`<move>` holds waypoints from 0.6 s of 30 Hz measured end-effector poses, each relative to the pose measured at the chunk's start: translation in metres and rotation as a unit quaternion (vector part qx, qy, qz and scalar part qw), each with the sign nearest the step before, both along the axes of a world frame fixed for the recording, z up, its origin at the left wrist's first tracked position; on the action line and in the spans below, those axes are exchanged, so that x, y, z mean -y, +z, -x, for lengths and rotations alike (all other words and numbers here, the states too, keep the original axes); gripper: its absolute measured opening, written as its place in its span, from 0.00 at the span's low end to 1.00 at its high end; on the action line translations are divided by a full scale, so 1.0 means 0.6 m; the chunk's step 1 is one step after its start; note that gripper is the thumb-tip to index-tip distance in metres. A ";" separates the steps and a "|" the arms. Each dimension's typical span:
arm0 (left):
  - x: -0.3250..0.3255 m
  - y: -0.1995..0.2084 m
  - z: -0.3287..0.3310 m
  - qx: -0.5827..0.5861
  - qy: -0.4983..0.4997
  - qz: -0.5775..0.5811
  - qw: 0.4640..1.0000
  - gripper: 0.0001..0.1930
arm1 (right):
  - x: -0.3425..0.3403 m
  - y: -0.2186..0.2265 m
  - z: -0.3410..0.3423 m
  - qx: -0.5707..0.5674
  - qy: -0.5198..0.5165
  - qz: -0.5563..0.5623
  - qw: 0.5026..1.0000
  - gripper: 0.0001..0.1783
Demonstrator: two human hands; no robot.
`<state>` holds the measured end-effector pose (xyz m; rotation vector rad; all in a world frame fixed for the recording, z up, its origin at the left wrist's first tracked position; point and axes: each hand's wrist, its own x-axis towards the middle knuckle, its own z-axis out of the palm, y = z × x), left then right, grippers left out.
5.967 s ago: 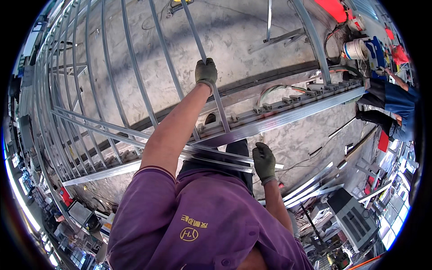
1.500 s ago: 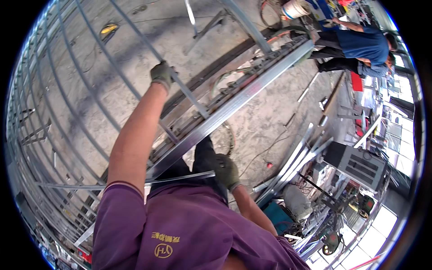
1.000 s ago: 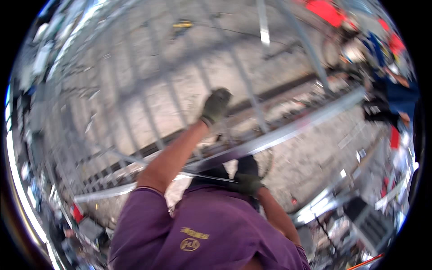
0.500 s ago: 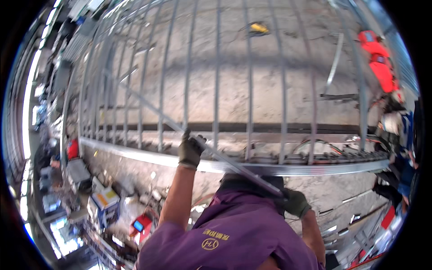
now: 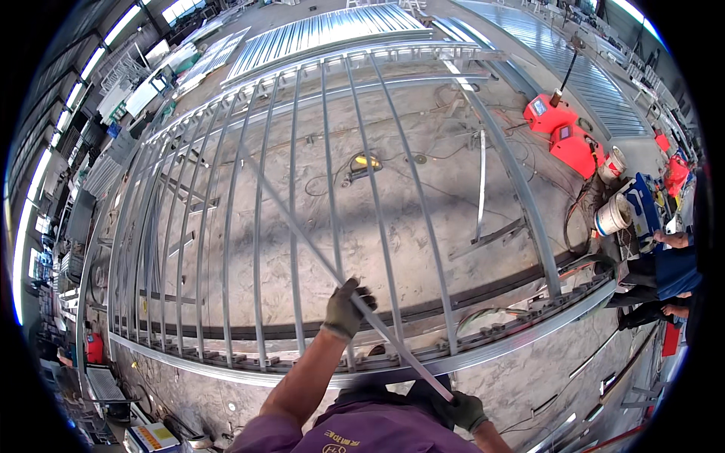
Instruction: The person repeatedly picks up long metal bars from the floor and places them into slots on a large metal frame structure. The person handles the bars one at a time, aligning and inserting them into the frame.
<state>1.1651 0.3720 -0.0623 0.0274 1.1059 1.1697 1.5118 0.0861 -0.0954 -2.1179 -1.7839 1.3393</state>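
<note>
A long, thin metal bar slants across a large metal frame, its far end up and to the left. Around its middle my gloved left hand is closed, above the frame's near side. My gloved right hand grips the near end, close to my body. Beneath the bar lie the frame's parallel slats, joined at the front to a shiny rail. My purple shirt shows at the bottom edge.
A yellow power tool lies on the concrete floor inside the frame. At right are red machines, a white bucket and a person in blue. Silver metal profiles are laid out at the back.
The view has tilted up, showing more of the far hall. Both hands still hold the bar, and they appear lower and the left one further right in the picture.
</note>
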 end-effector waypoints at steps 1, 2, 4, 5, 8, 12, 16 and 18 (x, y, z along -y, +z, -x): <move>-0.035 0.013 -0.051 -0.014 -0.037 0.003 0.999 0.10 | -0.002 -0.004 -0.008 0.021 -0.013 -0.005 1.000 0.25; -0.063 0.025 -0.104 -0.029 -0.073 0.006 0.997 0.11 | -0.005 -0.010 -0.019 0.043 -0.025 -0.009 0.999 0.26; -0.109 0.012 -0.180 -0.036 -0.111 -0.007 0.993 0.12 | -0.026 -0.019 -0.035 0.055 -0.048 -0.029 0.997 0.27; -0.135 0.004 -0.221 -0.050 -0.127 -0.023 0.990 0.12 | -0.041 -0.021 -0.043 0.049 -0.071 -0.040 0.995 0.27; -0.210 -0.003 -0.330 -0.054 -0.153 -0.033 0.986 0.10 | -0.112 0.036 -0.053 0.017 -0.111 -0.022 0.993 0.25; -0.299 -0.039 -0.434 -0.079 -0.166 -0.051 0.982 0.08 | -0.190 0.048 -0.077 0.032 -0.160 0.007 0.987 0.26; -0.359 -0.074 -0.503 -0.122 -0.159 -0.060 0.978 0.09 | -0.272 0.064 -0.093 0.022 -0.203 -0.015 0.979 0.26; -0.382 -0.094 -0.513 -0.134 -0.146 -0.051 0.979 0.10 | -0.304 0.038 -0.100 0.034 -0.181 -0.041 0.982 0.26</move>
